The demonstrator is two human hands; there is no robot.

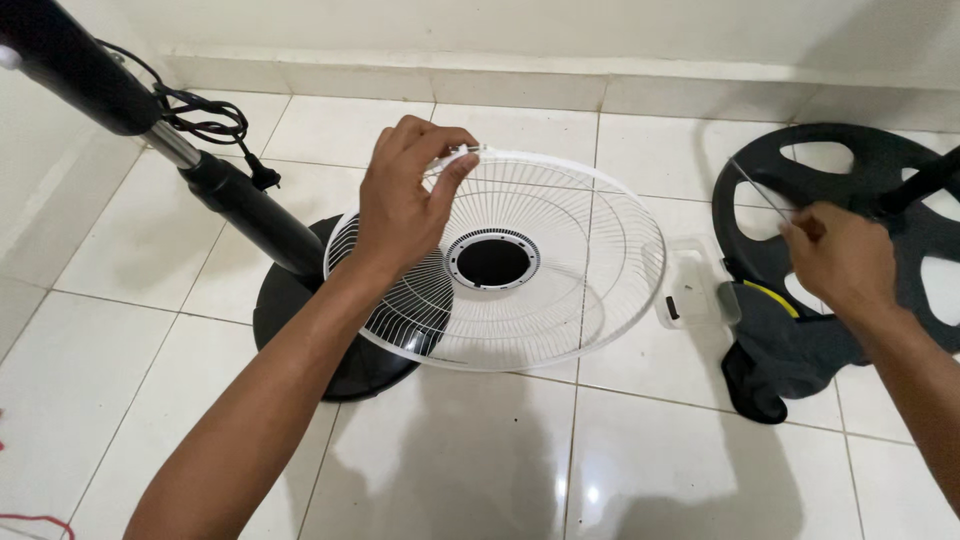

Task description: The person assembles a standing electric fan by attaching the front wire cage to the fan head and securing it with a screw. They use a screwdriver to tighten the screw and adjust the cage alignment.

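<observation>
Presently the left hand (pixel 400 205) pinches the far rim of a white wire fan grille (pixel 560 290); thumb and fingers (pixel 455 165) are closed on the rim wire at its upper left edge, next to a small white clip or tab there. The grille is held tilted, near edge low over the tiled floor (pixel 480 460), with its black-ringed centre hole (pixel 493 260) below and to the right of those fingers.

Right hand (pixel 845 265) is well apart from the grille, off to the right. Its fingertips are pressed together on a thin, pale strand, possibly a tie or a wire (pixel 762 190), which runs up and left from the pinch toward the grille's side. What it is exactly cannot be told, as it is too fine.

Key relation: the strand's long axis slants from the right fingers toward the upper left, and its free end points at the rim spot that the left fingers hold. The left hand is on the grille; the right hand is not touching it.

Around them:
- black fan stand pole (pixel 250 205) and round base (pixel 300 330) just behind and below the left wrist, with a coiled cord (pixel 205 120) on the pole
- a dark round base plate with cut-outs (pixel 850 170) beyond the right hand
- a small clear plastic box (pixel 690 290) between grille and right hand
</observation>
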